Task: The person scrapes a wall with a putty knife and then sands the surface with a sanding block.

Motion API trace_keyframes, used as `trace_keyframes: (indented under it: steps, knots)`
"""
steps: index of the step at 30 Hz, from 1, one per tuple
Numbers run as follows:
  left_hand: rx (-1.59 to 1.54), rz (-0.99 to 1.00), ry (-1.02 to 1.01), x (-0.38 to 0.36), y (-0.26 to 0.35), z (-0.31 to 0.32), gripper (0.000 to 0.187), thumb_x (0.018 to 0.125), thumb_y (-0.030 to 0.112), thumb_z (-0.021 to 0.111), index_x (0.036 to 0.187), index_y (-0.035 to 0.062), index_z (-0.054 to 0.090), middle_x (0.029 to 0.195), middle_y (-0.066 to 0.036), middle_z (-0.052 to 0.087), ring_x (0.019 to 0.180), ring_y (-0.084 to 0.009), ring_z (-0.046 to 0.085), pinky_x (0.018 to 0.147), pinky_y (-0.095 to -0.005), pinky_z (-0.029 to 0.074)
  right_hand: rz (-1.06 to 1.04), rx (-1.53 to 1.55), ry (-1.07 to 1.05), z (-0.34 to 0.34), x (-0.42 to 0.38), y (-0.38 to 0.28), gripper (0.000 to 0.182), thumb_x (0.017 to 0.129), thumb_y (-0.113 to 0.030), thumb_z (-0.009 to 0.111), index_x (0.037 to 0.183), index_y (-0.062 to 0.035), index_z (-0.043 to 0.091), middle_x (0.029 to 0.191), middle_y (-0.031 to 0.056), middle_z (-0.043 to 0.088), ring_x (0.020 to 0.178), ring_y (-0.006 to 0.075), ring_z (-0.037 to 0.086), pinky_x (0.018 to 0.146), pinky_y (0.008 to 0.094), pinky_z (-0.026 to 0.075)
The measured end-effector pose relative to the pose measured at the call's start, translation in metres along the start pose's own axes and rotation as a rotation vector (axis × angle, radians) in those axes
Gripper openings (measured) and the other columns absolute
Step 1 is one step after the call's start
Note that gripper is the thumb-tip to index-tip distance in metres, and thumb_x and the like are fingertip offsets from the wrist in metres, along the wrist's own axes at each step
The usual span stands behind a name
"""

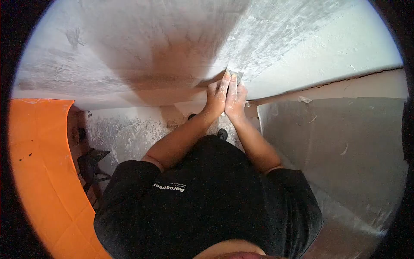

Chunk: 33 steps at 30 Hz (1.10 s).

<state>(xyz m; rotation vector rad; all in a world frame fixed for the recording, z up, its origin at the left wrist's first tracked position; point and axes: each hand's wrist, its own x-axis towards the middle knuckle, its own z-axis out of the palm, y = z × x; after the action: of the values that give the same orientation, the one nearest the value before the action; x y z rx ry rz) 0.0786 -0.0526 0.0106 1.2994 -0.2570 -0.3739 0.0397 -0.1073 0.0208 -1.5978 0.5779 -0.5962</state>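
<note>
Both my hands are side by side on the whitish, dust-streaked wall (276, 47) in front of me. Under my fingertips is a small grey piece of sandpaper (238, 77), pressed to the wall. My left hand (217, 97) and my right hand (235, 97) touch along their inner edges, fingers pointing up and closed over the sheet. White dust coats the fingers of both. Part of the sandpaper is hidden beneath them.
An orange sheet (41, 164) stands at the left, near a dark-legged object (92, 164). A grey panel (336, 146) covers the right side, below a dark, jagged gap (345, 81). The floor (125, 129) is dusty, with a dark shoe (222, 134) showing.
</note>
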Motion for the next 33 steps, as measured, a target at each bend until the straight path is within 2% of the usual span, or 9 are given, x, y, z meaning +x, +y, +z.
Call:
trace_keyframes:
  steps: [8, 10, 13, 14, 19, 24, 27, 30, 33]
  knots:
    - [0.035, -0.049, 0.021, -0.006, -0.017, -0.004, 0.042, 0.094, 0.034, 0.048, 0.085, -0.0039, 0.063, 0.073, -0.002, 0.060, 0.070, -0.0078, 0.051, 0.063, -0.0247, 0.043, -0.126, 0.165, 0.079, 0.006, -0.004, 0.023, 0.035, 0.097, -0.024, 0.041, 0.089, 0.0061, 0.057, 0.074, 0.0110, 0.061, 0.069, 0.0131, 0.053, 0.062, 0.0325, 0.044]
    - [0.016, -0.019, -0.022, 0.005, -0.011, -0.005, 0.042, 0.094, 0.034, 0.048, 0.083, -0.0040, 0.062, 0.072, -0.002, 0.059, 0.070, -0.0076, 0.050, 0.063, -0.0253, 0.043, -0.008, 0.010, 0.005, 0.003, 0.003, 0.011, 0.035, 0.097, -0.024, 0.040, 0.091, 0.0054, 0.057, 0.074, 0.0110, 0.061, 0.070, 0.0138, 0.054, 0.062, 0.0325, 0.044]
    - [0.029, 0.034, 0.001, 0.004, -0.014, -0.006, 0.041, 0.094, 0.033, 0.048, 0.081, -0.0041, 0.061, 0.071, -0.001, 0.058, 0.070, -0.0083, 0.050, 0.063, -0.0263, 0.043, 0.016, -0.001, -0.014, 0.002, -0.001, -0.002, 0.034, 0.097, -0.023, 0.039, 0.092, 0.0054, 0.057, 0.074, 0.0117, 0.061, 0.070, 0.0149, 0.054, 0.062, 0.0328, 0.044]
    - [0.057, -0.057, -0.019, 0.000, -0.015, -0.009, 0.039, 0.095, 0.032, 0.048, 0.084, -0.0036, 0.061, 0.073, -0.001, 0.059, 0.070, -0.0093, 0.050, 0.064, -0.0269, 0.043, 0.019, 0.001, -0.014, 0.002, -0.005, 0.001, 0.034, 0.097, -0.023, 0.039, 0.092, 0.0054, 0.057, 0.074, 0.0117, 0.061, 0.070, 0.0149, 0.054, 0.062, 0.0328, 0.044]
    - [-0.014, 0.007, -0.011, -0.006, -0.014, -0.002, 0.037, 0.095, 0.030, 0.047, 0.089, -0.0026, 0.062, 0.076, 0.000, 0.058, 0.071, -0.0094, 0.050, 0.063, -0.0253, 0.042, -0.131, 0.110, 0.086, 0.006, -0.011, 0.008, 0.033, 0.097, -0.022, 0.039, 0.090, 0.0052, 0.057, 0.073, 0.0104, 0.060, 0.070, 0.0137, 0.053, 0.062, 0.0323, 0.043]
    - [0.032, 0.058, -0.043, 0.004, 0.013, 0.000, 0.040, 0.095, 0.032, 0.047, 0.084, -0.0036, 0.061, 0.073, 0.000, 0.059, 0.068, -0.0088, 0.050, 0.061, -0.0249, 0.042, -0.131, 0.052, 0.035, 0.003, 0.005, -0.016, 0.035, 0.096, -0.022, 0.040, 0.081, 0.0045, 0.057, 0.065, 0.0088, 0.058, 0.061, 0.0133, 0.051, 0.054, 0.0342, 0.041]
    - [0.034, 0.045, -0.035, -0.006, 0.002, -0.001, 0.043, 0.095, 0.034, 0.048, 0.082, -0.0038, 0.063, 0.072, -0.001, 0.059, 0.068, -0.0080, 0.051, 0.062, -0.0247, 0.043, -0.074, -0.006, 0.026, -0.002, -0.005, -0.008, 0.035, 0.096, -0.022, 0.041, 0.081, 0.0043, 0.057, 0.064, 0.0091, 0.057, 0.060, 0.0130, 0.050, 0.053, 0.0336, 0.040]
    - [0.090, -0.035, -0.014, -0.013, -0.006, -0.001, 0.047, 0.096, 0.037, 0.041, 0.082, -0.0030, 0.061, 0.074, -0.003, 0.058, 0.070, -0.0100, 0.050, 0.062, -0.0276, 0.043, -0.073, 0.016, 0.029, -0.002, -0.009, -0.009, 0.036, 0.097, -0.023, 0.040, 0.081, 0.0050, 0.056, 0.064, 0.0112, 0.057, 0.061, 0.0137, 0.050, 0.053, 0.0333, 0.040]
    - [0.020, 0.034, -0.084, 0.004, 0.005, -0.002, 0.044, 0.096, 0.034, 0.046, 0.078, -0.0028, 0.062, 0.069, 0.000, 0.058, 0.066, -0.0073, 0.050, 0.058, -0.0245, 0.042, -0.053, -0.019, -0.044, -0.007, -0.001, -0.012, 0.035, 0.097, -0.023, 0.039, 0.085, 0.0050, 0.056, 0.067, 0.0107, 0.058, 0.063, 0.0135, 0.052, 0.055, 0.0325, 0.041]
